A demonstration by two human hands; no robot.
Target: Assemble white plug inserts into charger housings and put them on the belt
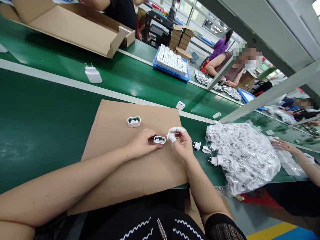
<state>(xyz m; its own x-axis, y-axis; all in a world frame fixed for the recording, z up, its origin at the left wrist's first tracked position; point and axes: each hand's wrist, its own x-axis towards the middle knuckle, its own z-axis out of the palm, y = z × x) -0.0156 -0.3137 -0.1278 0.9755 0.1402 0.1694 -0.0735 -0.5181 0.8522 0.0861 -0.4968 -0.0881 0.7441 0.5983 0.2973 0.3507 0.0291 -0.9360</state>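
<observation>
My left hand (143, 143) grips a white charger housing (159, 140) between thumb and fingers, its open end showing parts inside. Just to the right, my right hand (182, 141), with white covers on some fingertips, pinches a small white piece (171, 136) close to the housing, with a small gap between them. A second open white housing (134, 122) stands on the cardboard sheet (115, 113) beyond my left hand. Several white plug pieces with pins, one of them a plug piece (197, 145), lie right of my right hand.
A clear bag of white parts (245, 153) lies at the right, near a co-worker's hand (283, 145). White housings and a charger (93, 74) rest on the green belt (120, 78). Farther back are a cardboard box (67, 25), a blue tray (185, 77) of chargers, and other people.
</observation>
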